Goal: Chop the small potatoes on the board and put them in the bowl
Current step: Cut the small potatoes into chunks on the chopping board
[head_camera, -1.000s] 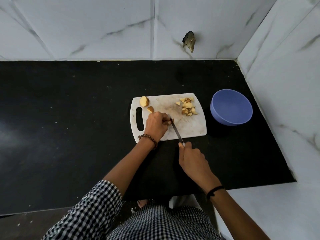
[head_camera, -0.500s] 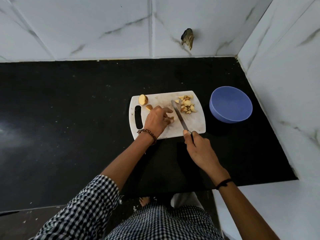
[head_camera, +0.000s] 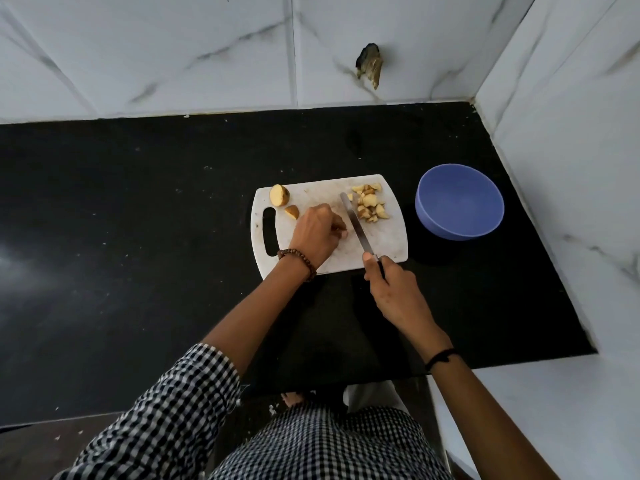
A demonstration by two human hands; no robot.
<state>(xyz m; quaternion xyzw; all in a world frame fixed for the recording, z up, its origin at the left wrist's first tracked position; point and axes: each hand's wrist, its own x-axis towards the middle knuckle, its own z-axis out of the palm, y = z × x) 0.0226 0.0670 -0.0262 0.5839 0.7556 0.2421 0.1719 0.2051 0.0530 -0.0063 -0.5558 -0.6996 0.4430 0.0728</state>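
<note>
On the white cutting board (head_camera: pixel 381 240), a potato half (head_camera: pixel 279 195) and a smaller wedge (head_camera: pixel 292 212) lie just left of the left hand (head_camera: pixel 317 233). That hand rests on the board with fingers curled under; whether they pinch a piece cannot be told. Just right of its fingertips lies the blade of the knife (head_camera: pixel 356 225), whose handle the right hand (head_camera: pixel 394 292) grips with fingers wrapped round it. Chopped potato pieces (head_camera: pixel 370 202) are heaped against the blade's right side. Further right, off the board, sits the blue bowl (head_camera: pixel 459 202) on the black counter (head_camera: pixel 138 220).
</note>
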